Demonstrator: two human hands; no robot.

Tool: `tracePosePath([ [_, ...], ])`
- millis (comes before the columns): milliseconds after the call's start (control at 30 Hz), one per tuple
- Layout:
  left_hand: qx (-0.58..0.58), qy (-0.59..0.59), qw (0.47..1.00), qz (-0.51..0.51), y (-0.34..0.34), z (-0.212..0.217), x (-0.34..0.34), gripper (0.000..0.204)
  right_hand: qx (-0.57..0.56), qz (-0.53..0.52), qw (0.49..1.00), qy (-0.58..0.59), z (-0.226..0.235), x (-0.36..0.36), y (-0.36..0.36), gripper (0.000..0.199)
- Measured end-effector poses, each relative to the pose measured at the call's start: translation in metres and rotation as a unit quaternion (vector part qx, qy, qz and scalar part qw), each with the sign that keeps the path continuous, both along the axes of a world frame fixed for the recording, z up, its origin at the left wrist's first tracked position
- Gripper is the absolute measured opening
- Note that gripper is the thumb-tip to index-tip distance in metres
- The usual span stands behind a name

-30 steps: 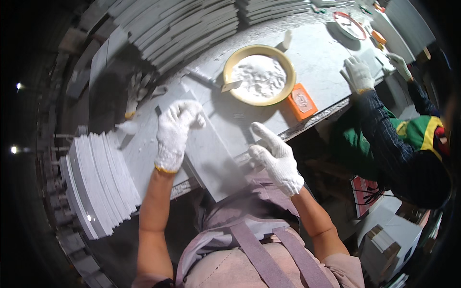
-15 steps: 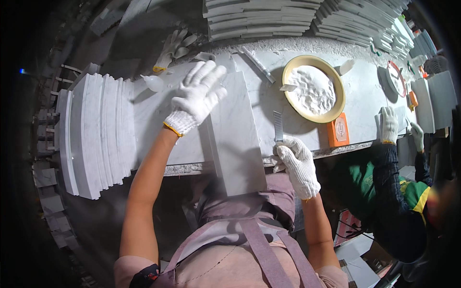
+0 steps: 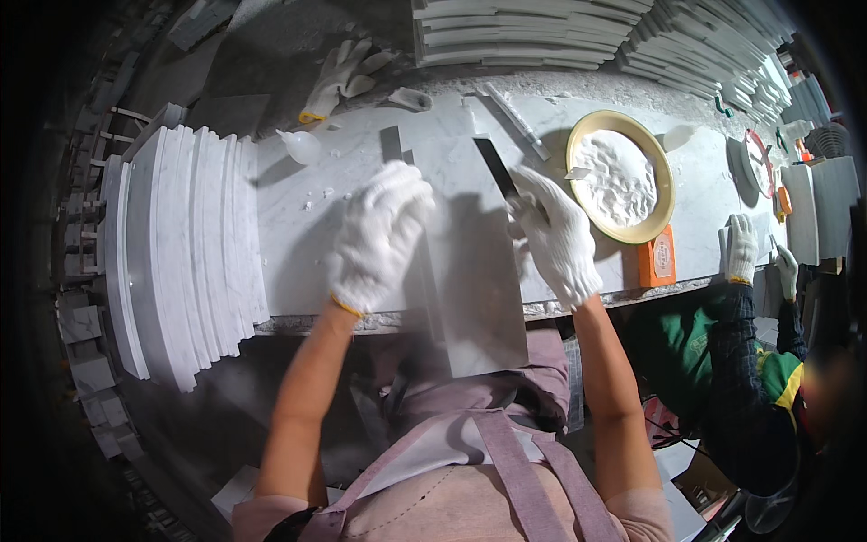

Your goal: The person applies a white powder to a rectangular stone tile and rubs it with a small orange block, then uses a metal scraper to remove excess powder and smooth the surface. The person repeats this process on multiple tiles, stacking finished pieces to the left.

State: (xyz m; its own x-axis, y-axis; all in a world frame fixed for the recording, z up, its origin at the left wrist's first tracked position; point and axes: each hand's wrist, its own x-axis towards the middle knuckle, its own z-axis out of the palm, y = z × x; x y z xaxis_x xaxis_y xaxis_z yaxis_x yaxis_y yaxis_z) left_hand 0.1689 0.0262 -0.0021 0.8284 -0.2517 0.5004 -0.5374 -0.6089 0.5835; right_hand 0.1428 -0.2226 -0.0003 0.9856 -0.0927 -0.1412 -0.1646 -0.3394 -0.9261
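A long white marble slab lies in front of me, its near end jutting past the bench edge. My right hand, in a white knit glove, is closed on a narrow flat blade above the slab's right side. My left hand, gloved alike, is curled over the slab's left edge. A dark grey strip shows just past its fingertips; whether the hand holds it is unclear. Right of the slab, a yellow-rimmed bowl holds white powder, with a small flat piece at its rim.
Slabs stand in a row at left; more are stacked behind. Nearby are a squeeze bottle, spare glove, grey pad, clear tube and orange box. A co-worker's gloved hand is at right.
My left hand has come down nearer and curled from its spread pose. My right hand has moved forward, bringing the blade over the slab. The whole view has shifted slightly.
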Motion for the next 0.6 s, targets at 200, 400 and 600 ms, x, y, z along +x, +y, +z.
tracePosePath([
  [200, 0.021, -0.062, 0.997, -0.05, -0.022, -0.015, -0.067, 0.027, -0.208, 0.073, 0.964, -0.152, -0.017, 0.059, 0.024, 0.034],
  [400, 0.028, -0.069, 0.996, -0.051, -0.02, -0.044, -0.087, 0.027, -0.268, 0.085, 0.95, -0.136, -0.012, 0.065, 0.027, 0.029],
  [600, 0.006, -0.072, 0.996, -0.059, -0.018, -0.052, -0.085, 0.024, -0.293, 0.111, 0.944, -0.1, -0.011, 0.074, 0.03, 0.031],
])
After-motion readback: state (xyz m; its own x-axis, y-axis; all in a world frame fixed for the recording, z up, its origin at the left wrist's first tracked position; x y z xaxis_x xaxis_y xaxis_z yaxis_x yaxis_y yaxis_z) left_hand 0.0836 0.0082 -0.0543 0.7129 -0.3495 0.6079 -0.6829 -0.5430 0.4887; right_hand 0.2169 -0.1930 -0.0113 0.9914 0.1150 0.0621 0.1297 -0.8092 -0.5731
